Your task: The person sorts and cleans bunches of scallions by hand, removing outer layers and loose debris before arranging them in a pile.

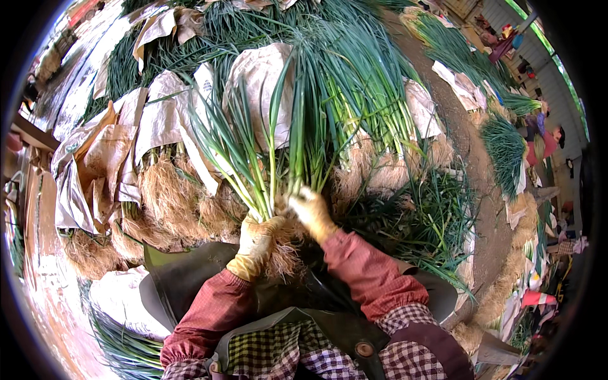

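My left hand [256,244], in a pale yellow glove, is closed round the white lower stems of a bunch of green onions [247,180]. Their leaves fan up and away from me, and their stringy roots [285,256] hang below the grip. Just to its right, my right hand [310,212], gloved alike, has its fingers bent against white stalks beside the bunch. How many stalks it pinches is hidden by the fingers. Behind both hands, more green onions [367,95] lie in a thick heap, roots toward me.
Whitish sacking [164,114] covers bundles with matted roots [168,190] on the left. Loose green leaves [411,221] are piled at the right, beside a dirt path [481,209]. More onion bundles [503,149] and people at work are beyond it. A dark apron [190,275] spreads across my lap.
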A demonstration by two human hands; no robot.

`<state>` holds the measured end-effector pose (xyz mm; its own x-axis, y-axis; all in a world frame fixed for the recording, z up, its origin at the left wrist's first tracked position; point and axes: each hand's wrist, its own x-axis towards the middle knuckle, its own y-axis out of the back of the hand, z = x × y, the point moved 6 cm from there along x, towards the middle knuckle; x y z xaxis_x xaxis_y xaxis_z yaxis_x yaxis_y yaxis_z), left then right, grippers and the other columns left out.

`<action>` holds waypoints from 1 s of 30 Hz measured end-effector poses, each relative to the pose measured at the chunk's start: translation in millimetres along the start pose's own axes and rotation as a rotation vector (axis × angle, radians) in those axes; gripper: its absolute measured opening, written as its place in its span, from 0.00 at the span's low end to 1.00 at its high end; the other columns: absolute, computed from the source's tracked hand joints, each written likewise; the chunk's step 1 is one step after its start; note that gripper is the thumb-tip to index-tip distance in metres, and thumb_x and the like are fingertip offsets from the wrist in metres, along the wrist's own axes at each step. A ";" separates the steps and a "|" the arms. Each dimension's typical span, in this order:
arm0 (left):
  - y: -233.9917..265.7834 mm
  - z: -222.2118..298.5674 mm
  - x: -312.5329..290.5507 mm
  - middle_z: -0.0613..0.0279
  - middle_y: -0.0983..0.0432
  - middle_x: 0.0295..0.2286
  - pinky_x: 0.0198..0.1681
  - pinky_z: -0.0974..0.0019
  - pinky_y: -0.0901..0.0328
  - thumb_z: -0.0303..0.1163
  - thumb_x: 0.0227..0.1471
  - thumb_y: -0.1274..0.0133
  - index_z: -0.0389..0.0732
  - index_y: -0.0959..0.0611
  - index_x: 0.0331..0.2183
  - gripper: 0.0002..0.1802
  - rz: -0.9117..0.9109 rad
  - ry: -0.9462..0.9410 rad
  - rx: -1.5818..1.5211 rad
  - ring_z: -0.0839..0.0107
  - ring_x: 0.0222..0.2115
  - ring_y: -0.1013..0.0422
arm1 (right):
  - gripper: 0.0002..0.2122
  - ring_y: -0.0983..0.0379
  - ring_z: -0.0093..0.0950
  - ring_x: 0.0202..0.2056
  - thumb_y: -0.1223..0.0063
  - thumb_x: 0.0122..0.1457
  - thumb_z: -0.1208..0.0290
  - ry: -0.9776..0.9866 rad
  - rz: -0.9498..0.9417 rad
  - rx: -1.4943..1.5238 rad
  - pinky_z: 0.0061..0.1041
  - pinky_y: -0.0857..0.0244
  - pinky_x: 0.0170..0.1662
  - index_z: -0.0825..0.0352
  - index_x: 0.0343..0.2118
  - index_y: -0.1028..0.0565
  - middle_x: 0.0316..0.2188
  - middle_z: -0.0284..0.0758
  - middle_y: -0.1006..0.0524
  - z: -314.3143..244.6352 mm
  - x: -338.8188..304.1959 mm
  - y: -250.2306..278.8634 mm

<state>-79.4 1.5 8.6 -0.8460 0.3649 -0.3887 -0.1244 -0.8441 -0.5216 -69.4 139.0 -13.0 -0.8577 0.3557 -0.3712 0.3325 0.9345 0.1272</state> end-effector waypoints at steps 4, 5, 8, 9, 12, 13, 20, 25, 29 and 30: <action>0.1 -17.5 -5.2 0.56 0.26 0.27 0.31 0.70 0.32 0.14 0.37 0.50 0.31 0.25 0.34 0.15 0.003 0.115 0.082 0.68 0.26 0.29 | 0.12 0.34 0.17 0.23 0.47 0.52 0.60 -0.022 0.091 0.212 0.16 0.40 0.24 0.64 0.32 0.27 0.22 0.27 0.28 32.6 -21.7 -5.9; 6.4 -20.6 -6.7 0.54 0.26 0.26 0.30 0.70 0.31 0.14 0.37 0.50 0.29 0.25 0.32 0.13 0.059 0.138 0.042 0.67 0.25 0.28 | 0.12 0.35 0.15 0.21 0.48 0.52 0.59 -0.197 0.107 0.448 0.14 0.43 0.20 0.62 0.32 0.28 0.20 0.25 0.29 38.6 -25.0 -6.5; -13.1 -13.9 -14.7 0.51 0.26 0.26 0.29 0.70 0.31 0.14 0.36 0.50 0.27 0.26 0.31 0.12 0.024 0.179 -0.029 0.65 0.25 0.27 | 0.11 0.42 0.14 0.14 0.49 0.52 0.60 -0.238 0.039 0.489 0.12 0.50 0.14 0.59 0.36 0.27 0.21 0.22 0.32 48.4 -20.7 2.7; -10.3 -14.8 -15.2 0.51 0.26 0.25 0.29 0.69 0.31 0.14 0.36 0.50 0.27 0.26 0.31 0.12 0.039 0.165 -0.038 0.65 0.24 0.27 | 0.12 0.41 0.15 0.15 0.49 0.52 0.59 -0.265 -0.070 0.499 0.12 0.47 0.14 0.58 0.36 0.27 0.24 0.23 0.31 43.1 -24.7 -0.5; -1.1 -18.1 -15.0 0.51 0.26 0.24 0.26 0.69 0.31 0.15 0.36 0.50 0.26 0.26 0.30 0.12 0.040 0.120 -0.046 0.66 0.22 0.28 | 0.08 0.45 0.14 0.12 0.53 0.55 0.64 -0.293 -0.116 0.500 0.13 0.54 0.12 0.59 0.35 0.27 0.18 0.22 0.31 26.9 -28.4 -4.7; 1.8 -19.1 -14.1 0.51 0.26 0.24 0.26 0.69 0.31 0.15 0.36 0.50 0.26 0.26 0.30 0.12 0.032 0.107 -0.045 0.66 0.22 0.28 | 0.08 0.44 0.15 0.12 0.53 0.54 0.63 -0.304 -0.119 0.473 0.13 0.54 0.12 0.59 0.35 0.27 0.18 0.23 0.31 26.5 -27.9 -6.0; -0.8 -0.3 -23.4 0.58 0.27 0.21 0.23 0.72 0.35 0.17 0.38 0.51 0.31 0.25 0.28 0.08 0.071 0.065 -0.002 0.70 0.18 0.31 | 0.11 0.34 0.23 0.18 0.53 0.53 0.62 -0.166 0.133 -0.090 0.23 0.41 0.22 0.65 0.26 0.25 0.17 0.30 0.28 34.1 3.9 -20.1; 16.2 -0.7 -13.6 0.63 0.28 0.21 0.21 0.74 0.38 0.19 0.38 0.51 0.34 0.24 0.28 0.08 0.094 -0.025 -0.049 0.75 0.18 0.34 | 0.22 0.29 0.30 0.23 0.63 0.55 0.50 -0.160 0.137 -0.362 0.30 0.36 0.29 0.67 0.28 0.26 0.18 0.34 0.27 11.8 27.7 -28.1; -17.8 9.2 -38.1 0.66 0.32 0.16 0.15 0.75 0.41 0.20 0.37 0.50 0.35 0.26 0.25 0.06 -0.059 0.090 0.033 0.76 0.12 0.38 | 0.20 0.30 0.33 0.27 0.67 0.58 0.54 -0.127 0.411 -0.779 0.31 0.34 0.30 0.69 0.34 0.31 0.22 0.41 0.29 -25.1 69.4 54.9; -9.8 2.2 -33.4 0.65 0.31 0.17 0.16 0.75 0.41 0.19 0.37 0.50 0.35 0.26 0.26 0.07 -0.045 0.094 0.055 0.76 0.13 0.38 | 0.19 0.31 0.37 0.31 0.64 0.57 0.56 0.064 0.505 -0.912 0.33 0.35 0.34 0.71 0.34 0.31 0.27 0.44 0.29 -38.1 71.4 64.9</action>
<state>-51.1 -3.2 28.4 -0.7870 0.4361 -0.4364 -0.1918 -0.8452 -0.4988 -123.9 225.6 3.7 -0.7294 0.6832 -0.0354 0.2592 0.3239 0.9099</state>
